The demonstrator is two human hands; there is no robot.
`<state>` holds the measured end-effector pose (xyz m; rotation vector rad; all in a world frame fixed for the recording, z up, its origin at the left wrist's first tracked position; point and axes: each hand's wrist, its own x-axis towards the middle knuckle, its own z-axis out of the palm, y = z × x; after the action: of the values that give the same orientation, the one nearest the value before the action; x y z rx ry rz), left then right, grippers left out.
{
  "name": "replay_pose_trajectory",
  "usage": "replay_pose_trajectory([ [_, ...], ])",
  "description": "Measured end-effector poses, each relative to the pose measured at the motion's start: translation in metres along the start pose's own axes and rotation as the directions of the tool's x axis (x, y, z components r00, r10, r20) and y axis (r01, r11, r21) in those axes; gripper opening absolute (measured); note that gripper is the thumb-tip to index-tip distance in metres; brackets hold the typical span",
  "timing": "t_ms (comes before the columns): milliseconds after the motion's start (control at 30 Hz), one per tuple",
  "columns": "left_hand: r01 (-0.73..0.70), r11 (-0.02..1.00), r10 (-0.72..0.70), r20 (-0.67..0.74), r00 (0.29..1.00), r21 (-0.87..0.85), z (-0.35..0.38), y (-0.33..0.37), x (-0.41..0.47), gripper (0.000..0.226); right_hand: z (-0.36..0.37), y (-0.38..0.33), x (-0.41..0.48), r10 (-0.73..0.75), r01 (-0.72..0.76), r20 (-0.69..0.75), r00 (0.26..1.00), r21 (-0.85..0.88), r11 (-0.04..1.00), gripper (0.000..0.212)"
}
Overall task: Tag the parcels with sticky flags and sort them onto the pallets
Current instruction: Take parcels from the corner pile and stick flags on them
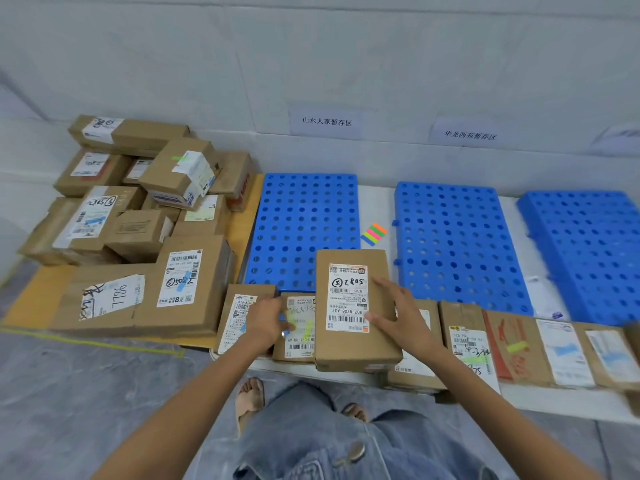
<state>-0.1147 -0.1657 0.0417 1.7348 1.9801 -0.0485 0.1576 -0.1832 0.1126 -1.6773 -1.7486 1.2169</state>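
Parcel at the near edge of the leftmost blue pallet.
Right grip lies flat-fingered on it; left grip is blurred, so I cannot tell its state. Steady it, then stick a flag clear of the barcode.

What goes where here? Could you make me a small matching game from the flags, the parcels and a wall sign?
Things:
1 sticky flags
2 parcel marked 507-N705
3 heap of parcels
4 paper sign

Places:
a on the wall
b far left
c between two blue pallets
d touched by the right hand

Pairs: 1-c, 2-d, 3-b, 4-a
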Motion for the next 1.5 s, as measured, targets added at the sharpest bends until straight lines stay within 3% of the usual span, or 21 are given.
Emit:
replay_pose_trajectory([
  [100, 0.039, 0.982, -0.04, -0.003, 0.999, -0.183, -0.009, -0.005, 0.002, 0.018, 0.0, 0.001, 0.002, 0.009, -0.009, -0.003, 1.0, -0.001, 1.0, 0.066],
  [200, 0.046, 0.88, -0.094, -0.08, 0.992, -0.473, -0.038, 0.003, -0.001, 0.013, -0.001, 0.001, 0.003, -0.027, 0.018, -0.071, 0.997, -0.122, 0.992, 0.058],
  [300, -0.036, 0.726, -0.081, -0.137, 0.987, -0.687, -0.082, 0.031, -0.014, 0.009, -0.006, -0.016, 0.006, -0.213, 0.174, -0.197, 0.957, -0.196, 0.965, 0.042],
  [367, -0.121, 0.62, -0.014, -0.165, 0.986, -0.775, -0.103, 0.053, -0.025, 0.018, -0.013, -0.037, 0.009, -0.377, 0.323, -0.244, 0.894, -0.231, 0.918, 0.035],
  [467, -0.23, 0.556, 0.04, -0.25, 0.967, -0.799, -0.124, 0.084, -0.042, 0.02, -0.022, -0.071, 0.012, -0.572, 0.499, -0.256, 0.779, -0.299, 0.813, 0.031],
  [633, -0.215, 0.484, 0.235, -0.111, 0.966, -0.848, -0.143, 0.12, -0.064, 0.019, -0.028, -0.097, 0.019, -0.705, 0.576, -0.208, 0.678, -0.444, 0.686, 0.039],
  [833, -0.125, 0.438, 0.202, -0.038, 0.979, -0.89, -0.138, 0.13, -0.07, 0.021, -0.034, -0.081, 0.022, -0.683, 0.562, -0.202, 0.701, -0.433, 0.705, 0.044],
  [1500, -0.004, 0.463, 0.154, 0.075, 0.985, -0.886, -0.116, 0.144, -0.068, 0.025, -0.033, -0.051, 0.014, -0.626, 0.547, -0.274, 0.73, -0.316, 0.775, 0.036],
])
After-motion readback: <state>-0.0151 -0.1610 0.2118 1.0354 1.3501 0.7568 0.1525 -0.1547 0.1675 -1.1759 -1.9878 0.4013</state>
